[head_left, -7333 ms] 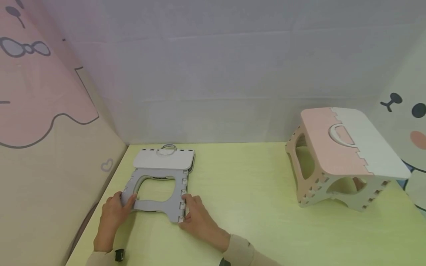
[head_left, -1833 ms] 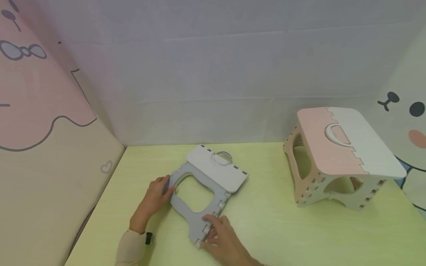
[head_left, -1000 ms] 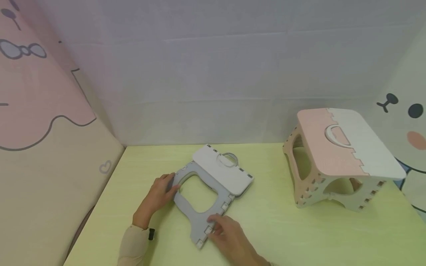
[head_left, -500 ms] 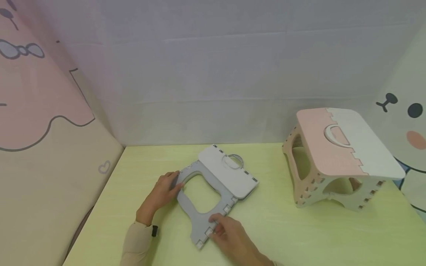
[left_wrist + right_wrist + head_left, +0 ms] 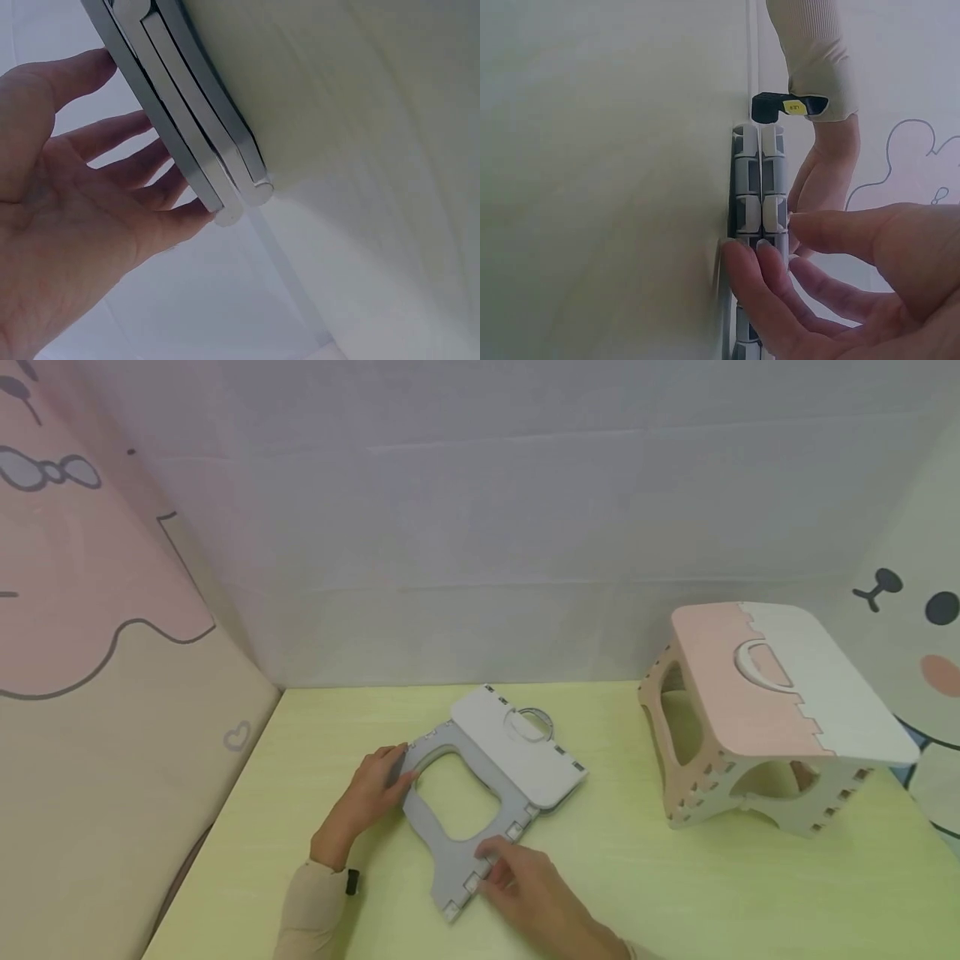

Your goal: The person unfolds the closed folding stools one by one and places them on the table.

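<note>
Lying between left fingers (image 5: 112, 136) and right fingers (image 5: 759, 294), each gripping its edge: folded grey-white stool (image 5: 513, 792).

Legible lettering: none. A small yellow rectangular label (image 5: 795, 107), seen in the right wrist view, stands on a black wrist-worn device (image 5: 765, 109) at the cuff of a beige fabric sleeve (image 5: 816, 56); its dark characters are too small and blurred to read. A grey heart sign (image 5: 237, 736) is outlined on the cream wall covering (image 5: 135, 793) at left.
</note>
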The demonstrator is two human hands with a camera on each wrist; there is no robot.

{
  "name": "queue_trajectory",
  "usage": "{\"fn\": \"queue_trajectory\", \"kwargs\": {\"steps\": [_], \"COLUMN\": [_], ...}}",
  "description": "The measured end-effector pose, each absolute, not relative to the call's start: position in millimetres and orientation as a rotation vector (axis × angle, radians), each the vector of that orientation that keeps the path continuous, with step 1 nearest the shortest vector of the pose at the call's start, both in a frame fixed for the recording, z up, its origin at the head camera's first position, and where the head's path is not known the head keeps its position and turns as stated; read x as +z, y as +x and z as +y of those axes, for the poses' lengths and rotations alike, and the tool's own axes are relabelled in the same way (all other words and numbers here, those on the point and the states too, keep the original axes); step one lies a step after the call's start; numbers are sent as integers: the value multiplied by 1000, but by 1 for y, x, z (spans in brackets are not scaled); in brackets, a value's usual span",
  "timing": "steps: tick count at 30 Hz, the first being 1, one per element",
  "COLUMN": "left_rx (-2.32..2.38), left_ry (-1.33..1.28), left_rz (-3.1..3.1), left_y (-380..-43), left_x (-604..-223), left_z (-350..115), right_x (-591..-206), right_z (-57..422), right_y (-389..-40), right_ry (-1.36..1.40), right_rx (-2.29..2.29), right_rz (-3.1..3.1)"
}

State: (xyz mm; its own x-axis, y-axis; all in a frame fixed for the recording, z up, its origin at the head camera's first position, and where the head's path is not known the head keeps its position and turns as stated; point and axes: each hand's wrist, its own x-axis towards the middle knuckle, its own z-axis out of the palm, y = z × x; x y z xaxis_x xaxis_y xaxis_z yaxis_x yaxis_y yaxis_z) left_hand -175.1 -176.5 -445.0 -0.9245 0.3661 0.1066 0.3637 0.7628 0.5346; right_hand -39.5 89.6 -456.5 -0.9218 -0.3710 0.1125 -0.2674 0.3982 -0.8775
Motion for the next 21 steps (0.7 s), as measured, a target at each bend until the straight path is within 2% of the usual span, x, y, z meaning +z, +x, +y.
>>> {"fn": "queue_trajectory", "kwargs": {"steps": [14, 21], "left_rx": [916, 947], "left_ry": [631, 553], "left_rz": [3141, 3138], "left_y": [-161, -152], "left_x": [-439, -435], "left_z": [-171, -166], "right_x": [-445, -440], "right_z": [100, 105], "right_y": [-51, -58], "right_ry": [-537, -522], "right_rx": [-1535, -1546], "right_rz": [2608, 2626]}}
